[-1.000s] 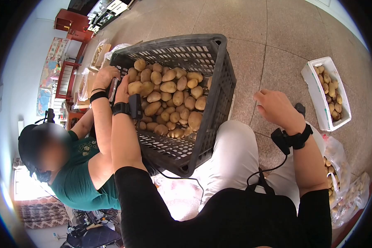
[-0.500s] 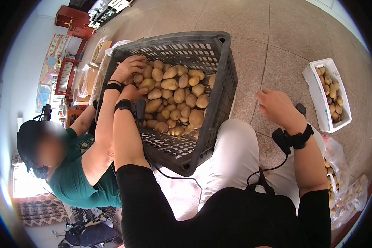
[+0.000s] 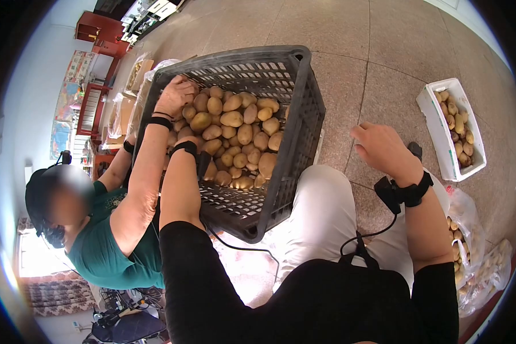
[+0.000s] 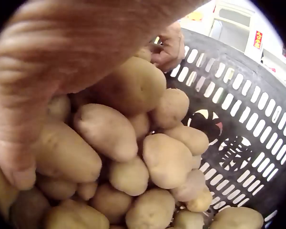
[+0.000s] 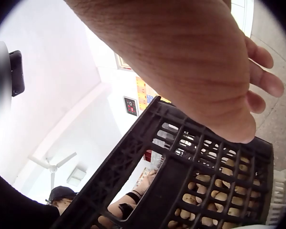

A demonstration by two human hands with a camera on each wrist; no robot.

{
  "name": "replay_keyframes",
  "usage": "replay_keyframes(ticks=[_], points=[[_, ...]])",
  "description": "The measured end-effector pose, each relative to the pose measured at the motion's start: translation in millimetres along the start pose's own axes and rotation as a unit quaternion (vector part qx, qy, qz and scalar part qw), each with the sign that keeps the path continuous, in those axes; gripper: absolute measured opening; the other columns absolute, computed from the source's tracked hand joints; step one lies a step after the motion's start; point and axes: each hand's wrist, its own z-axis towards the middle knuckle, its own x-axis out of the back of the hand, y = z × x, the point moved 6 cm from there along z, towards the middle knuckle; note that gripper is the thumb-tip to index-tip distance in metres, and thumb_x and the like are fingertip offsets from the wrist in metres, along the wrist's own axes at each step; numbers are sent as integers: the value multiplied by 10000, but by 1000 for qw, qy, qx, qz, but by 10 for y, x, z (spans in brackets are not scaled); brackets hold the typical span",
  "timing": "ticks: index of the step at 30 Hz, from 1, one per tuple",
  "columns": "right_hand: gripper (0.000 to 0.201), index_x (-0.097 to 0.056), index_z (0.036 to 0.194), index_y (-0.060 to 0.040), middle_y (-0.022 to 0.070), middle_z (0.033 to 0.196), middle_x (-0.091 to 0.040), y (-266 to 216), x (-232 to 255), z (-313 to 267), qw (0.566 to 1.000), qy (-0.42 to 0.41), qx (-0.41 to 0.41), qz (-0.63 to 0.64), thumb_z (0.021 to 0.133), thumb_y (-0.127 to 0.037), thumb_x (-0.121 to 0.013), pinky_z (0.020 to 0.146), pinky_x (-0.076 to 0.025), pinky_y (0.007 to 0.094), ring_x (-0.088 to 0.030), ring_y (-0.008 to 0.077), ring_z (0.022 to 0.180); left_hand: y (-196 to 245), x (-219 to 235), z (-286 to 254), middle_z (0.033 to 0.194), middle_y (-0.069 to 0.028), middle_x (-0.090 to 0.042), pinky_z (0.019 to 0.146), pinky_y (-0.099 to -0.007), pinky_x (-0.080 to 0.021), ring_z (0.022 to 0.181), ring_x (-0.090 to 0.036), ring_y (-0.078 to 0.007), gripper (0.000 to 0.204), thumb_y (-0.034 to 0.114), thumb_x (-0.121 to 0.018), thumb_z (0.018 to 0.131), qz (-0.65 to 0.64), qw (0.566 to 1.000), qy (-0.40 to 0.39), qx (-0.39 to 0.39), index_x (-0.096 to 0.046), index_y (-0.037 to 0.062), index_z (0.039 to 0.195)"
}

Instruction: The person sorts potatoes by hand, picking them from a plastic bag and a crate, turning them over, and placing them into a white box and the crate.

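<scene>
Many potatoes (image 3: 231, 118) fill a black slatted plastic crate (image 3: 229, 56) that tilts toward my lap. My left hand (image 3: 190, 141) reaches in at the crate's left side, among the potatoes. In the left wrist view its thumb (image 4: 20, 143) points down beside an oblong potato (image 4: 66, 151), and the palm arches over a larger potato (image 4: 133, 88). The other fingers are hidden, so I cannot tell whether they grip one. My right hand (image 3: 386, 150) hangs over my right leg, fingers loosely bent and holding nothing.
Another person in a green shirt (image 3: 106, 252) has a hand (image 3: 176, 96) on the potatoes beside mine. A white foam box (image 3: 436, 133) of potatoes stands on the floor at right. Nearer me are clear plastic bags (image 3: 470, 215) of potatoes. A cable (image 3: 241, 247) runs below the crate.
My left hand has moved from the crate's left edge in among the potatoes, slightly lower in view. The other person's hand went from the rim onto the potatoes. My right hand stays put.
</scene>
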Motion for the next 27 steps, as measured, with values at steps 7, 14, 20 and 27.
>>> replay_keyframes(ticks=[7, 14, 20, 27], points=[[178, -520, 837, -21, 142, 781, -575, -40, 32, -20, 1000, 13, 10, -6, 721, -117, -614, 626, -471, 419, -586, 335, 733, 258, 97, -118, 1232, -120, -534, 964, -384, -397, 1157, -491, -282, 475, 383, -537, 836, -11, 999, -30, -21, -541, 64, 1187], [179, -532, 860, -36, 149, 779, -572, -34, 38, -37, 1000, 3, 8, 6, 719, -116, -608, 632, -458, 438, -577, 352, 740, 492, 62, -33, 1060, -171, -613, 837, -379, -452, 973, -587, -283, 433, 297, -699, 717, -230, 967, 3, -106, -607, 26, 1042], [184, -534, 867, -32, 158, 808, -570, -48, -36, -3, 1000, -20, 16, -11, 718, -109, -608, 645, -455, 438, -571, 363, 760, 1476, 644, -869, 848, -121, -654, 719, -374, -480, 824, -619, -284, 304, 220, -731, 676, -118, 922, 81, -359, -639, 28, 893], [192, -549, 909, -49, 145, 848, -571, -79, -20, 36, 999, -32, -13, 2, 736, -102, -611, 660, -452, 434, -568, 362, 783, 1893, 150, -726, 981, -129, -599, 804, -374, -447, 948, -555, -304, 504, 261, -776, 607, -86, 884, 68, -454, -604, 114, 1058]])
